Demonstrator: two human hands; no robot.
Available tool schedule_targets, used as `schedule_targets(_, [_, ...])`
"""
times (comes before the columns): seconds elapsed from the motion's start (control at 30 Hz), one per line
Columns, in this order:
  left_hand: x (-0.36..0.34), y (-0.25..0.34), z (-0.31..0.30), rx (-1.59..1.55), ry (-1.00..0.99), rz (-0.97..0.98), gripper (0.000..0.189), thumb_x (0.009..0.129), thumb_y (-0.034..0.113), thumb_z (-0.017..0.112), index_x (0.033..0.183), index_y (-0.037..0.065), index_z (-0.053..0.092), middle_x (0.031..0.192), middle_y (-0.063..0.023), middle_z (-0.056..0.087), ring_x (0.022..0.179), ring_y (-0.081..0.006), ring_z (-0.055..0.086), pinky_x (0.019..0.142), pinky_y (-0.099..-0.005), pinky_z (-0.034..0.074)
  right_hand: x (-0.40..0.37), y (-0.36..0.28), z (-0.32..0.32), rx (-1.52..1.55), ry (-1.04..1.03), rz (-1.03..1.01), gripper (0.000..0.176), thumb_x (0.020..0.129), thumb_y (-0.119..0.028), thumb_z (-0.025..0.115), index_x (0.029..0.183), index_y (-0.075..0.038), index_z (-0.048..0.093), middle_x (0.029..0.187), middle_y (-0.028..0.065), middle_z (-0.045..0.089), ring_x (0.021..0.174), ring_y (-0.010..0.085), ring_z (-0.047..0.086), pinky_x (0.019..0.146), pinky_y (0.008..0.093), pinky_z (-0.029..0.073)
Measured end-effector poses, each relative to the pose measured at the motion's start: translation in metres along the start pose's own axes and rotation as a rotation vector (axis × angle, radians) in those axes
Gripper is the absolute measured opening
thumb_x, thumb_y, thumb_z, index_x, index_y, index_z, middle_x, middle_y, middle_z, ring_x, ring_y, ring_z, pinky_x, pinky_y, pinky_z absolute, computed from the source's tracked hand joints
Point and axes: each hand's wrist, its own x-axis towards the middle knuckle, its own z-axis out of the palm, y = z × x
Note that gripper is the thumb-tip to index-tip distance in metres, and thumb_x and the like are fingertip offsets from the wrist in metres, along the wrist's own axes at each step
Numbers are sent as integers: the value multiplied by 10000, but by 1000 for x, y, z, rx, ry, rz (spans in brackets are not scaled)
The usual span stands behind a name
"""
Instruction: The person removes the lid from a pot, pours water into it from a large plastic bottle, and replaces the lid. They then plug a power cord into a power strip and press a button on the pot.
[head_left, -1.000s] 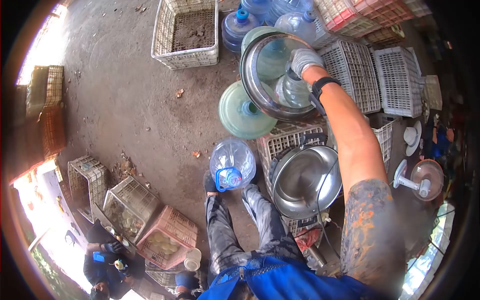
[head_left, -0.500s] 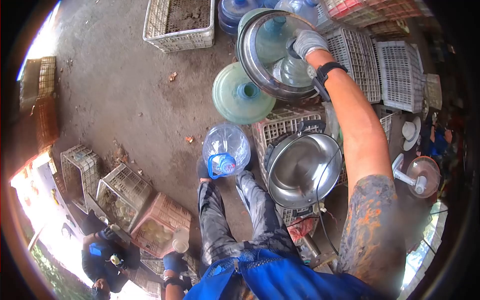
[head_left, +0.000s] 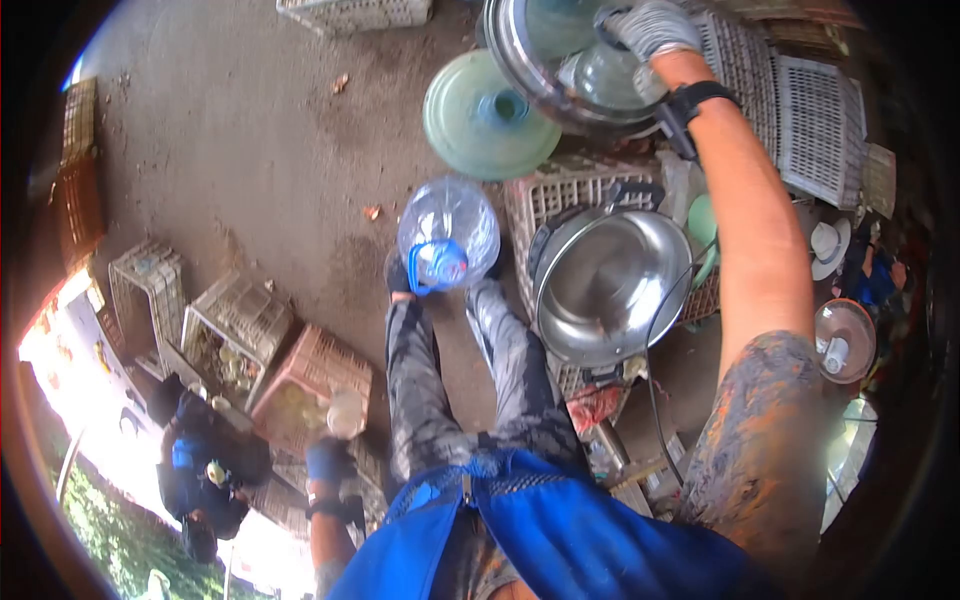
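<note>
My right hand, in a grey-white glove, is closed around the knob of a large glass pot lid with a metal rim. The lid is held above several large water bottles and partly covers them. A wide steel pan with dark handles rests on a plastic crate below my right arm. My left hand, in a blue glove, is low on the left near a translucent white tub; blur hides its fingers. A clear plastic bottle with a blue handle stands at my feet.
A greenish water bottle lies beyond the clear one. Crates stack at the right, near a fan. A pink crate and other crates stand at the left, beside another person. A cable hangs across the pan.
The view has tilted, so the floor and objects sit higher in it. My right hand still grips the lid. The left hand has become blurred by motion.
</note>
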Motion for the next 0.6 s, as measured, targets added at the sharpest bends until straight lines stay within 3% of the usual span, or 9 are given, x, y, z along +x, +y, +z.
schedule_targets(0.03, [8, -2, -5, 156, -56, 108, 247, 574, 297, 814, 753, 165, 707, 746, -82, 669, 715, -292, 665, 623, -432, 521, -19, 2, -4, 66, 102, 50, 565, 781, -578, 605, 918, -48, 743, 910, 254, 694, 887, 384, 691, 796, 462, 531])
schedule_targets(0.1, [-30, 101, 5, 716, -2, 359, 177, 615, 129, 793, 773, 124, 712, 738, -74, 648, 665, -246, 652, 578, -379, 517, -58, 8, 5, 214, 206, -35, 467, 791, -443, 653, 1043, -52, 688, 976, 235, 686, 926, 383, 670, 818, 459, 521])
schedule_targets(0.17, [-37, 155, 15, 45, 37, -92, 181, 627, 37, 740, 794, 102, 717, 720, -79, 635, 625, -236, 640, 522, -343, 509, -83, 20, 16, 337, 341, -84, 450, 802, -308, 700, 1168, -56, 634, 1041, 217, 679, 965, 382, 648, 839, 456, 510])
schedule_targets(0.23, [-14, 134, 9, 115, 18, 100, 182, 637, 23, 719, 808, 83, 716, 715, -79, 629, 586, -222, 634, 487, -332, 500, -123, 41, 52, 190, 558, -250, 524, 810, -276, 681, 1238, 15, 600, 1125, 193, 674, 953, 334, 669, 822, 390, 550])
schedule_targets(0.3, [-6, 150, 8, 166, 12, 313, 185, 646, 9, 699, 822, 64, 716, 710, -80, 624, 547, -208, 627, 453, -321, 490, -178, 52, 61, 572, 282, -168, 519, 846, -374, 679, 1271, -91, 588, 1149, 203, 667, 1055, 352, 639, 914, 428, 510])
schedule_targets(0.37, [-26, 209, 15, 42, -21, 190, 153, 663, -1, 671, 811, 24, 697, 687, -71, 609, 480, -163, 604, 403, -303, 461, -254, 41, 57, 499, 211, -158, 467, 852, -306, 710, 1258, -107, 592, 1133, 188, 665, 1019, 328, 647, 893, 405, 523])
schedule_targets(0.43, [-13, 212, 8, 129, -86, 364, 116, 706, 1, 649, 815, -8, 687, 666, -61, 591, 457, -127, 586, 389, -291, 448, -329, 36, 84, 544, 28, -97, 447, 841, -370, 667, 1202, -112, 618, 1079, 200, 658, 981, 351, 622, 834, 438, 512])
schedule_targets(0.5, [-44, 269, 19, 18, -51, 97, 82, 724, 30, 661, 797, -2, 681, 647, -58, 586, 474, -137, 593, 399, -284, 452, -406, 23, 90, 542, -97, -42, 421, 840, -373, 671, 1178, -125, 637, 1106, 184, 660, 934, 346, 627, 814, 442, 509])
schedule_targets(0.6, [-29, 266, 8, 126, -159, 295, 62, 818, 38, 642, 848, 21, 695, 672, -58, 601, 501, -134, 608, 401, -275, 464, -497, 1, 98, 653, -174, 32, 401, 832, -367, 683, 1137, -108, 652, 1085, 179, 673, 923, 361, 649, 791, 444, 521])
